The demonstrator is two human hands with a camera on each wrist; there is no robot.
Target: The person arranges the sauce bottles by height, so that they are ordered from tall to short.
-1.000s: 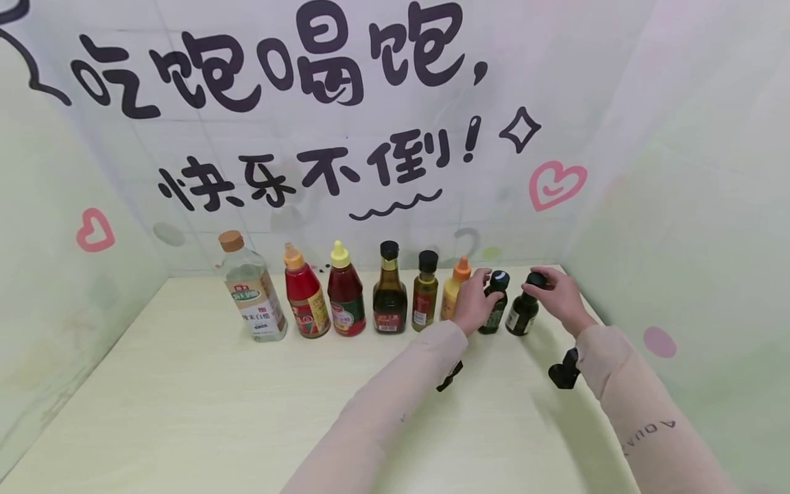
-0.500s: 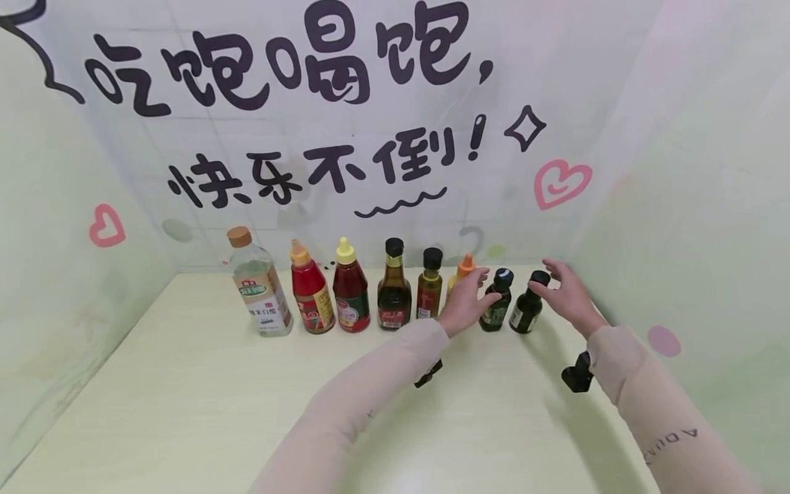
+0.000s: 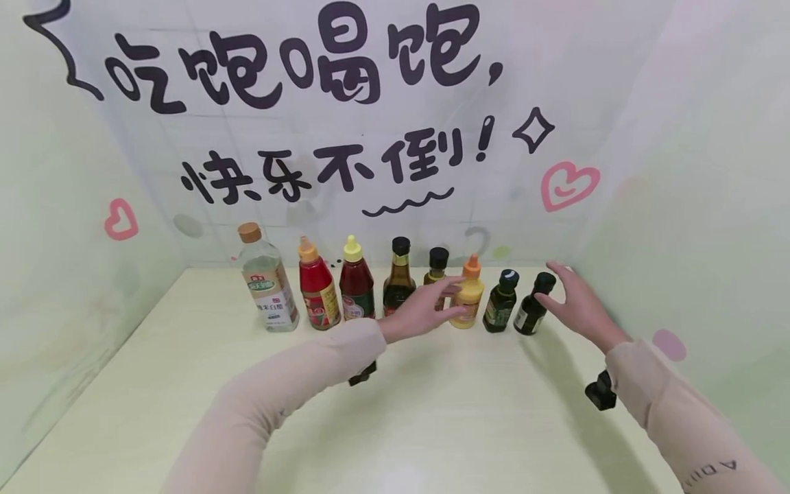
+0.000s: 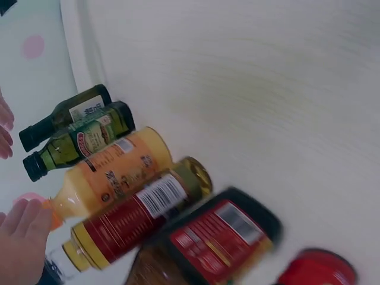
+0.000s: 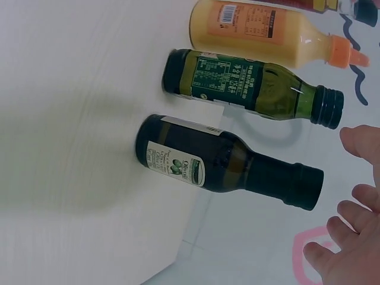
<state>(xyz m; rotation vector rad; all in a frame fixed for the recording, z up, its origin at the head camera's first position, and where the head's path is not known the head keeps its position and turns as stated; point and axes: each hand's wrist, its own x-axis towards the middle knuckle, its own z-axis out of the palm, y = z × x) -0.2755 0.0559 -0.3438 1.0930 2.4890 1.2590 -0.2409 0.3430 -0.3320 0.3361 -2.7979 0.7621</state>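
My left hand (image 3: 421,312) hovers in front of the row of bottles with fingers extended, holding nothing. It partly covers a long-necked dark sauce bottle (image 3: 400,278) and a black-capped bottle with a red label (image 4: 133,219). Just beyond its fingertips is a yellow squeeze bottle (image 3: 468,302) with an orange nozzle. To the far right, my right hand (image 3: 577,298) is spread beside the cap of a dark olive oil bottle (image 5: 190,157), apart from it in the right wrist view. A green glass bottle (image 5: 237,86) stands between that one and the yellow bottle.
Farther left stand a clear white vinegar bottle (image 3: 268,291), a red squeeze bottle (image 3: 319,291) and a dark red squeeze bottle (image 3: 356,278) with a yellow nozzle. All line the back of the pale table (image 3: 432,425), near a lettered wall (image 3: 345,219).
My left hand has moved left, away from the green bottle and across the row. The right hand has drawn off the dark bottle's cap and spread. The head view has shifted slightly.
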